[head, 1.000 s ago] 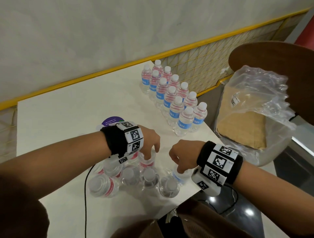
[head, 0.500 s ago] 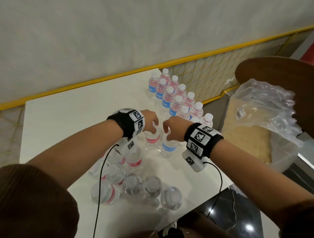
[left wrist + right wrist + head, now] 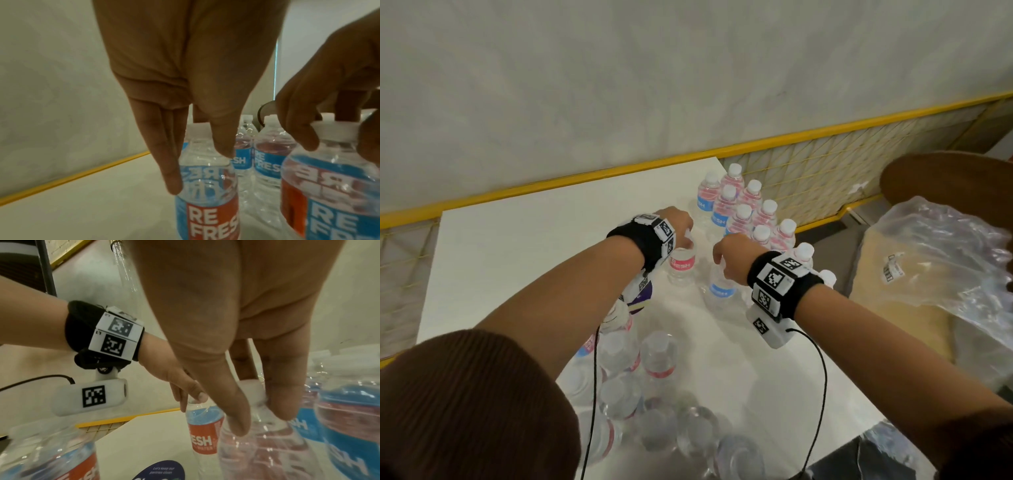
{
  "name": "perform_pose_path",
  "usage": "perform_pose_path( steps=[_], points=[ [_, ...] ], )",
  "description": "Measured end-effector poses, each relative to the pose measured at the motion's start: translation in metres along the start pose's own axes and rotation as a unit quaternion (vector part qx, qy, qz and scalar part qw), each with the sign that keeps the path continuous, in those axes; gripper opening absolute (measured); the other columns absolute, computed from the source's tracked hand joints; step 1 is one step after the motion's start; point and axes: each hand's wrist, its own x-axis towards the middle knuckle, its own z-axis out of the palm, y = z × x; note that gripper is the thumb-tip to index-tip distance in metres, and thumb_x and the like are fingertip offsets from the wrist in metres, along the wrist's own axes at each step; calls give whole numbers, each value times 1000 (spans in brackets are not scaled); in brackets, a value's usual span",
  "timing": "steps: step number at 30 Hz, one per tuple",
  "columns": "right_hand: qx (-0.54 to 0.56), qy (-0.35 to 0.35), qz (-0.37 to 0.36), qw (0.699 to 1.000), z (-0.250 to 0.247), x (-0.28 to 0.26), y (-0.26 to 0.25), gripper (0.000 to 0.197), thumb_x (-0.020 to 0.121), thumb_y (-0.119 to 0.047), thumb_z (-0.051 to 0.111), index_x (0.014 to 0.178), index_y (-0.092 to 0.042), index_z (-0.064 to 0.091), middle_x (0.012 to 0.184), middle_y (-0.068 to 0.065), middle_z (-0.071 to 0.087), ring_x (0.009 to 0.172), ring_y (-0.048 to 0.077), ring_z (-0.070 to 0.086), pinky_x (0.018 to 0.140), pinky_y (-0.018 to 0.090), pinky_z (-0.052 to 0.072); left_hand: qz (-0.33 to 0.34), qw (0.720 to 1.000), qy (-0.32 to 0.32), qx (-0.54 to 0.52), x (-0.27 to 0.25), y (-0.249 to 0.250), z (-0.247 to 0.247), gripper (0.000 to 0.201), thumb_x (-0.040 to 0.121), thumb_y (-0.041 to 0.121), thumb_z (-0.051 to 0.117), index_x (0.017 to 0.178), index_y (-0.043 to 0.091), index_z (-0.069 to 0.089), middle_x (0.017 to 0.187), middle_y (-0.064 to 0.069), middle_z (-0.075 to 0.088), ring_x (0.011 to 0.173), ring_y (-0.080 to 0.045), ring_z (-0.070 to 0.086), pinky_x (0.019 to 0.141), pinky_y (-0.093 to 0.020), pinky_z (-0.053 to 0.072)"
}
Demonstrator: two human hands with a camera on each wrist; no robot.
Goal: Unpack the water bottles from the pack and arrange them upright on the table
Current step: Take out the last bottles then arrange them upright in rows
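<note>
Two rows of upright water bottles (image 3: pixel 751 209) with white caps and red and blue labels stand at the far right of the white table (image 3: pixel 534 246). Just left of them, my left hand (image 3: pixel 686 236) pinches the cap of an upright bottle (image 3: pixel 682 265), also seen in the left wrist view (image 3: pixel 205 178). Beside it my right hand (image 3: pixel 717 255) grips the neck of another upright bottle (image 3: pixel 722 291), whose cap (image 3: pixel 249 386) sits between its fingers. Whether either bottle touches the table I cannot tell. The opened pack (image 3: pixel 647 394) with several bottles lies near me.
A crumpled plastic bag (image 3: pixel 935 260) over brown cardboard sits on a wooden chair (image 3: pixel 945 174) to the right of the table. A yellow rail (image 3: pixel 551 181) runs along the wall. A round purple sticker (image 3: pixel 642 296) is on the table. Black cables hang from both wrists.
Each hand has lifted one bottle out of the pack and carried it away from me, toward the standing rows.
</note>
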Motion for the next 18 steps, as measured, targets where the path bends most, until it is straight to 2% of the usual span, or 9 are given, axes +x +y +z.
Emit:
perform_pose_path(
  steps=[2,5,7,9,12,13,16,18],
  points=[
    [-4,6,2,1000,-6,12,-1,34,91,-2,48,123,-6,57,125,16,52,115,30,53,91,32,45,-16,1000,16,12,7,-3,-5,44,89,45,58,104,4,63,105,-14,66,95,-32,63,72,-31,46],
    [-1,20,19,1000,-13,29,-1,34,91,-7,50,125,-6,56,125,16,53,114,31,54,91,33,46,-31,999,34,23,14,-7,-11,50,87,50,58,107,4,62,100,-12,64,92,-31,63,68,-29,44],
    [5,23,32,999,-18,39,1,32,92,-9,51,123,-6,56,125,16,54,114,30,55,92,33,46,-11,1000,21,-4,21,-10,-14,50,83,45,65,119,11,60,109,-10,64,100,-30,62,75,-31,46],
    [0,13,32,999,-24,47,1,32,92,-10,51,124,-5,56,125,16,56,115,29,55,92,33,46,18,999,-18,-28,24,-12,-17,50,83,31,70,129,19,56,120,-8,62,104,-27,62,84,-32,47],
    [-9,-1,32,999,-34,58,2,31,92,-9,53,122,-4,58,124,15,58,115,29,56,93,33,48,37,999,-26,-22,28,-15,-22,36,87,20,65,123,17,62,120,-10,64,89,-23,62,85,-33,51],
    [-14,-4,34,999,-36,62,3,31,91,-8,53,122,-3,59,124,15,59,115,29,56,93,33,48,37,999,-13,-20,30,-17,-23,34,88,19,64,122,15,63,120,-11,63,90,-23,62,86,-33,50],
    [-9,-12,51,999,-38,73,6,36,88,-13,61,122,-2,58,124,15,59,115,29,56,96,35,49,17,999,31,-20,41,-26,-24,32,90,22,61,119,12,64,119,-12,64,104,-29,62,84,-31,47],
    [9,-13,66,998,-37,77,8,43,86,-17,66,125,-2,56,125,15,58,116,29,55,96,34,48,3,998,54,-34,48,-29,-24,30,88,22,59,113,6,65,115,-17,65,104,-33,61,83,-32,47]
  ],
)
